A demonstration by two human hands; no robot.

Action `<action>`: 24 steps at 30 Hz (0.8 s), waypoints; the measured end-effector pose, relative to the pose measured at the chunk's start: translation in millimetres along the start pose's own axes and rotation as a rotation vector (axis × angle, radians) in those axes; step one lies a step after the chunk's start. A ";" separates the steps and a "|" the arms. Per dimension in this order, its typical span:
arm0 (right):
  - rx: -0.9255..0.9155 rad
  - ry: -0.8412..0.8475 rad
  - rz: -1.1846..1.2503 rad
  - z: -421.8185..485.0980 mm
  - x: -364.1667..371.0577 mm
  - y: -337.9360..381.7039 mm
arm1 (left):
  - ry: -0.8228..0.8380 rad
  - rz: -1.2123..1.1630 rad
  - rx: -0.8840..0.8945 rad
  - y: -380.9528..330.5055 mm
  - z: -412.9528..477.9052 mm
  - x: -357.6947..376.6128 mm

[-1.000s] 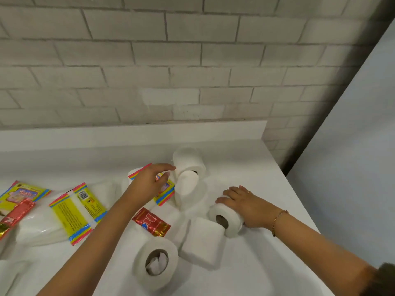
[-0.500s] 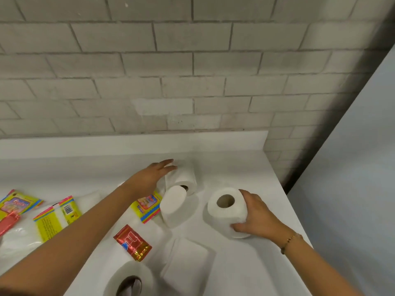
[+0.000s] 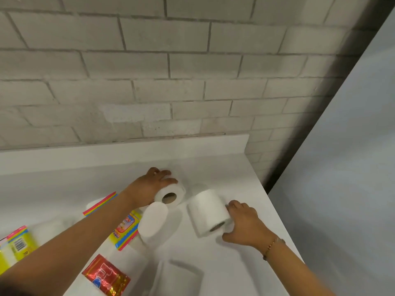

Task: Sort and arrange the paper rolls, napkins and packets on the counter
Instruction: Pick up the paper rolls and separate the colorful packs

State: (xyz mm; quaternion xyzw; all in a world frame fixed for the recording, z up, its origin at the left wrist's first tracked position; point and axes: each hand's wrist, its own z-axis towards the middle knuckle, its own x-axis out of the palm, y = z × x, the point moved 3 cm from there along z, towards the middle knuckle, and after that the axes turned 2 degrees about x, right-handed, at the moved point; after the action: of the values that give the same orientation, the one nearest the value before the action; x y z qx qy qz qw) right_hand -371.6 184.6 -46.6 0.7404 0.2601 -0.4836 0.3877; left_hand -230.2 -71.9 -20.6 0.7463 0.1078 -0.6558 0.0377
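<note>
Plain utility or storeroom corner, painted brick wall (image 3: 149,67), white counter (image 3: 213,167), stocked paper rolls (image 3: 208,212)

White counter (image 3: 213,167) under a grey brick wall (image 3: 171,60). Left hand (image 3: 149,186) wrapped over a paper roll (image 3: 171,194) lying on its side, core hole toward the camera. Right hand (image 3: 243,225) gripping a second roll (image 3: 208,211) just beside it. Third roll (image 3: 152,224) near both. Red foil packet (image 3: 106,274) at the near edge; yellow napkin pack (image 3: 125,229) partly under the left forearm.
</note>
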 end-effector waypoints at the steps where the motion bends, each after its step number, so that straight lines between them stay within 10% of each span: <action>1: 0.027 0.068 -0.030 1.1 -0.5 2.7 | -0.003 -0.020 -0.015 2.1 0.6 1.1; 18: 0.306 0.071 0.577 38.4 -0.9 48.2 | -0.162 -0.072 -0.118 17.0 -9.3 25.6; 24: 0.287 -0.443 0.686 45.0 -39.7 10.1 | -0.231 -0.153 -0.212 16.8 -10.3 23.0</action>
State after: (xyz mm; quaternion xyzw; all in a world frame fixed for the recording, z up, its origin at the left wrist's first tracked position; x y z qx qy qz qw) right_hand -402.9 141.4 -17.3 0.7086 -0.1603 -0.5053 0.4658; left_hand -214.0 -83.7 -43.3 0.6472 0.2278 -0.7233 0.0781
